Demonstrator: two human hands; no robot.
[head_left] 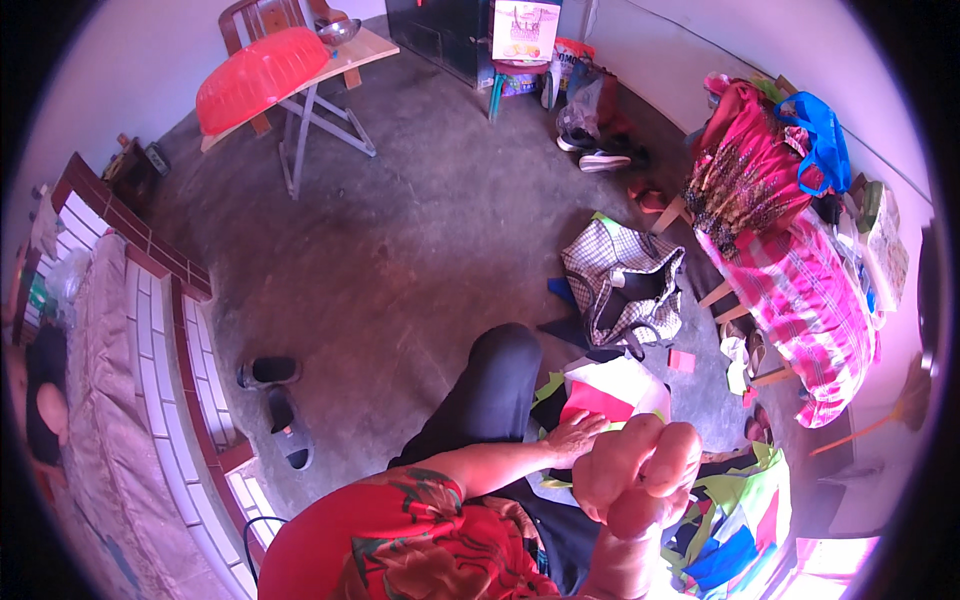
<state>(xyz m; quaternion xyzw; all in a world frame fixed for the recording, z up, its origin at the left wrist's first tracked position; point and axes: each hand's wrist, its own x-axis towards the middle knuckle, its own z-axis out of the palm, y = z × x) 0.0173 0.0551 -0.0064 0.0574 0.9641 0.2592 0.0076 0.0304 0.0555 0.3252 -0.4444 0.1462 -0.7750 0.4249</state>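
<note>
In the head view, the only one, the person sits with one knee [505, 365] bent up. The left hand [576, 436] lies on a white and red cloth [600, 398], its fingers nearly straight and slightly spread; I cannot tell whether they pinch an edge. That cloth spreads under and just beyond the left fingertips, beside the knee, probably because there it lies within easy reach and the hand can keep it from sliding.

The right hand [638, 478] is lifted close to the camera, fingers curled in and bunched together. Whatever they might have hold of is hidden, so I cannot tell if they grip anything. Such a bunched shape would suit something small or thin, though none shows.

Just to the right of the right fingers is a heap of cloth scraps [728, 560] in green, blue and red, perhaps gathered there to stay close by. Beyond the left fingertips, a checked bag [602, 248] sits on the floor [400, 250] with its mouth open, which would make reaching in simple. A small red piece [681, 360] lies near the bag, apart from both hands. Farther right of the fingers, a pink checked cloth [790, 290] drapes over wooden legs, likely as a cover.
</note>
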